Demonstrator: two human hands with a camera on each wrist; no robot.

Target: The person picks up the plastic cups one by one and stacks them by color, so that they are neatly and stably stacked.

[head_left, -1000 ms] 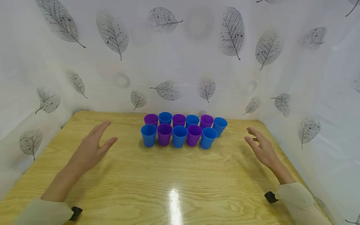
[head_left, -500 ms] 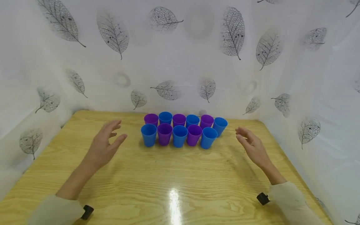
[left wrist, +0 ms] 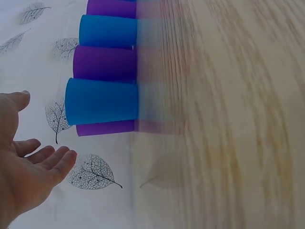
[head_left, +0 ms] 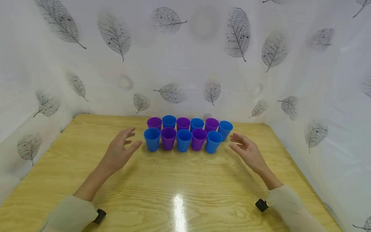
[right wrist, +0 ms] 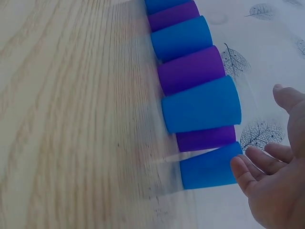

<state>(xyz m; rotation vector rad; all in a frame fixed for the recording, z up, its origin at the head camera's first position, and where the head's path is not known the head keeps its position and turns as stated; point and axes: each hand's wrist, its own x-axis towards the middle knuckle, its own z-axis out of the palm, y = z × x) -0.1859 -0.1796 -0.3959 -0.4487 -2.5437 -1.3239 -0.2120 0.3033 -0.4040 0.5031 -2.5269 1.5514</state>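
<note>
Blue and purple plastic cups stand mouth up in two rows toward the table's back, colours alternating. My left hand (head_left: 117, 153) is just left of the front row's end blue cup (head_left: 152, 140), thumb and fingers spread apart, holding nothing. In the left wrist view that blue cup (left wrist: 102, 102) lies past the fingertips, a purple cup (left wrist: 105, 128) partly hidden behind it. On the other side my right hand (head_left: 249, 154) holds nothing, its loosely bent fingers close to the back row's end blue cup (head_left: 225, 129). The front row's right blue cup (head_left: 214, 143) stands nearby.
The wooden table (head_left: 174, 180) extends in front of the cups, with a bright reflection near its front. White leaf-printed cloth (head_left: 191, 64) hangs behind the table and along both sides. A black wrist device (head_left: 261, 205) sits by the right sleeve, another (head_left: 99, 216) by the left.
Both hands have moved inward toward the cups, the left hand rightward and the right hand leftward. Their fingers have bent slightly. The cups have stayed in place.
</note>
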